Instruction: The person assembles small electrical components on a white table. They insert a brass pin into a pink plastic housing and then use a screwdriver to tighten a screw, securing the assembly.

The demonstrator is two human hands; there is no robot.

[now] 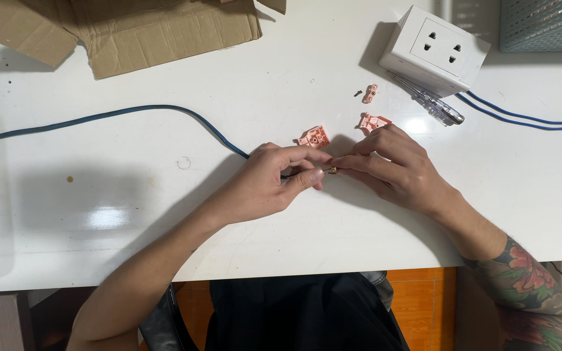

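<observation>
Blue cable, brass-tipped, between hands

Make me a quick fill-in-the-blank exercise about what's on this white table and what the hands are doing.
1. The left hand pinches the end of a ____ cable.
2. The right hand holds a small ____-coloured metal part at its fingertips.
3. The white socket box lies beside a clear-handled ____.
4. Three ____ plastic pieces lie above the hands.

Missing words: blue; brass; screwdriver; pink
</observation>
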